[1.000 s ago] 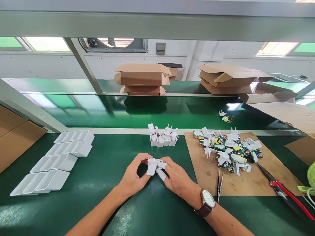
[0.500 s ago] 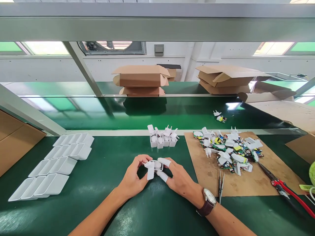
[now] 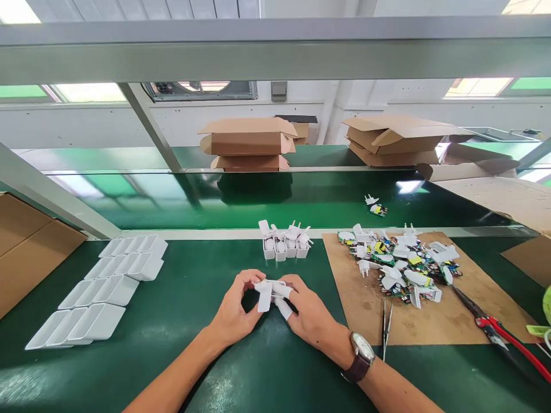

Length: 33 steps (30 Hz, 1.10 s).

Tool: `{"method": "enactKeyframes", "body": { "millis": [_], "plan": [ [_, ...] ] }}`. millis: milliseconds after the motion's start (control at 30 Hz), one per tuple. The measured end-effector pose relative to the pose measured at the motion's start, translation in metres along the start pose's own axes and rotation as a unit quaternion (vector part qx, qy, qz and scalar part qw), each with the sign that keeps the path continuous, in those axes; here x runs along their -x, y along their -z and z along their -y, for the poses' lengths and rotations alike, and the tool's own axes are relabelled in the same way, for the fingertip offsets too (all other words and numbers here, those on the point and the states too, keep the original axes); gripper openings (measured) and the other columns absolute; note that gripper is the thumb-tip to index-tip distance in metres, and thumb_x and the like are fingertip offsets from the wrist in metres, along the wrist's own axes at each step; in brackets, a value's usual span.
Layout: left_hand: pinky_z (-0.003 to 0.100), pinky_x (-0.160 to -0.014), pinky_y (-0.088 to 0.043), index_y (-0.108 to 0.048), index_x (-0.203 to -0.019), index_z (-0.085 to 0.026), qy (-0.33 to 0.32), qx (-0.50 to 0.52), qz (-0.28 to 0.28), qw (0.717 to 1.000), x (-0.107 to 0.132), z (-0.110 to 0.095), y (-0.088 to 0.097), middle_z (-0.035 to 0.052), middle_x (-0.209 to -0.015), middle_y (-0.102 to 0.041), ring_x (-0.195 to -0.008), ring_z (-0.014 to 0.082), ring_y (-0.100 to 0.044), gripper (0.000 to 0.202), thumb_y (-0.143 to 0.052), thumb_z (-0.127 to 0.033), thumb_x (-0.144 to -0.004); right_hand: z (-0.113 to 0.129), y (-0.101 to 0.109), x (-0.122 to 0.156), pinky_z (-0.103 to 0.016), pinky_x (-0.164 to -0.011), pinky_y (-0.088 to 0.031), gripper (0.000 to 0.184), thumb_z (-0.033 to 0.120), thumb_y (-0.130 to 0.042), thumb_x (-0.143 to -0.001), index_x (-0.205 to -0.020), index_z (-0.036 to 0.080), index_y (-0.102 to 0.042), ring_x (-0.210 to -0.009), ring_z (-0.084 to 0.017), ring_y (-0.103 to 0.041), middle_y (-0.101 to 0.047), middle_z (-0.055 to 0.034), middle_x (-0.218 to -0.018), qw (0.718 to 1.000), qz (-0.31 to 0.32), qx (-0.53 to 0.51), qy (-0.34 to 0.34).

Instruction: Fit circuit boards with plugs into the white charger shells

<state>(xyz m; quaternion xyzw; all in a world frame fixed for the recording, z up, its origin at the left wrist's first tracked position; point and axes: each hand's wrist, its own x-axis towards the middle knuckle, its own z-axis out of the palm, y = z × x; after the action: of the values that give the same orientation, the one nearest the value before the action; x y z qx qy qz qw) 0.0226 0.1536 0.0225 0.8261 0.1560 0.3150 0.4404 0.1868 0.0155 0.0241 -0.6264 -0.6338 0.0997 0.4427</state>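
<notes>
Between both hands, low over the green tabletop, is a white plastic charger housing [image 3: 265, 297] with a flat flap hanging at its near side. My left hand [image 3: 239, 304] grips its left end between thumb and fingers. My right hand [image 3: 305, 307], with white covers on two fingertips, is closed on the right end and hides part of it. Just beyond stands a short row of white charger housings [image 3: 286, 248], plug pieces resting on top. To the left, white open cases [image 3: 97, 324] lie in several slanted rows.
At right a brown board [image 3: 344, 287] carries a heap of circuit boards and plug parts [image 3: 400, 261], tweezers [image 3: 386, 327] and red-handled pliers [image 3: 495, 327]. Behind runs a green conveyor belt [image 3: 241, 215] with a loose circuit board [image 3: 379, 210]. Cardboard boxes [image 3: 247, 137] stand farther back.
My right fingers have moved slightly left over the charger housing, covering more of its right end. The loose pieces on the belt have shifted left. The view has tilted up slightly.
</notes>
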Motion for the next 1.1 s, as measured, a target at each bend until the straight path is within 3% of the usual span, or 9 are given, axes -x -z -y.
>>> {"method": "enactKeyframes", "body": {
  "millis": [67,133,233,333,767,1100],
  "plan": [
    [0.044,-0.091,-0.060,-0.045,-0.134,-0.026,-0.022,-0.022,-0.006,0.999,0.000,-0.002,-0.002,0.0112,-0.128,-0.060,-0.109,0.0259,-0.068,0.062,-0.078,-0.032,-0.082,0.003,-0.002,-0.004,-0.036,-0.083,-0.064,0.026,0.023,-0.056,-0.097,-0.121,0.025,-0.062,-0.099,-0.021,-0.071,-0.067,-0.0091,-0.117,0.987,-0.033,-0.142,-0.073],
    [0.047,-0.094,-0.059,-0.039,-0.144,-0.026,-0.051,-0.054,-0.010,0.997,0.001,-0.005,-0.004,0.0133,-0.132,-0.058,-0.114,0.0289,-0.066,0.075,-0.080,-0.032,-0.080,0.008,-0.003,-0.008,-0.040,-0.082,-0.065,0.028,0.035,-0.056,-0.097,-0.123,0.024,-0.060,-0.094,-0.022,-0.073,-0.071,-0.0082,-0.109,0.933,-0.028,-0.319,-0.165],
    [0.044,-0.089,-0.060,-0.042,-0.142,-0.026,-0.100,-0.084,-0.032,0.991,0.001,-0.012,-0.007,0.0115,-0.125,-0.063,-0.105,0.0252,-0.068,0.060,-0.068,-0.023,-0.088,0.018,-0.003,-0.012,-0.050,-0.086,-0.063,0.032,0.040,-0.057,-0.096,-0.119,0.019,-0.063,-0.087,-0.025,-0.076,-0.075,-0.0079,-0.096,0.821,0.023,-0.507,-0.262],
    [0.039,-0.083,-0.061,-0.044,-0.142,-0.026,-0.133,-0.089,-0.044,0.986,-0.001,-0.017,-0.008,0.0094,-0.118,-0.065,-0.094,0.0213,-0.067,0.057,-0.065,-0.019,-0.089,0.025,-0.002,-0.014,-0.055,-0.092,-0.059,0.033,0.039,-0.063,-0.090,-0.114,0.017,-0.066,-0.086,-0.028,-0.078,-0.077,-0.0089,-0.091,0.767,0.028,-0.573,-0.288],
    [0.035,-0.084,-0.059,-0.043,-0.147,-0.024,-0.174,-0.069,-0.046,0.981,0.000,-0.014,-0.008,0.0106,-0.121,-0.066,-0.097,0.0198,-0.065,0.065,-0.071,-0.019,-0.089,0.028,0.000,-0.013,-0.055,-0.094,-0.056,0.033,0.036,-0.068,-0.087,-0.112,0.016,-0.068,-0.088,-0.029,-0.077,-0.079,-0.0110,-0.096,0.748,0.014,-0.586,-0.310],
    [0.033,-0.081,-0.059,-0.046,-0.141,-0.024,-0.138,-0.085,-0.026,0.986,-0.001,-0.015,-0.007,0.0075,-0.115,-0.066,-0.092,0.0183,-0.065,0.055,-0.068,-0.020,-0.090,0.022,-0.006,-0.009,-0.052,-0.091,-0.058,0.035,0.041,-0.072,-0.084,-0.109,0.018,-0.069,-0.086,-0.027,-0.076,-0.077,-0.0074,-0.091,0.741,0.013,-0.581,-0.337]
  ]
}}
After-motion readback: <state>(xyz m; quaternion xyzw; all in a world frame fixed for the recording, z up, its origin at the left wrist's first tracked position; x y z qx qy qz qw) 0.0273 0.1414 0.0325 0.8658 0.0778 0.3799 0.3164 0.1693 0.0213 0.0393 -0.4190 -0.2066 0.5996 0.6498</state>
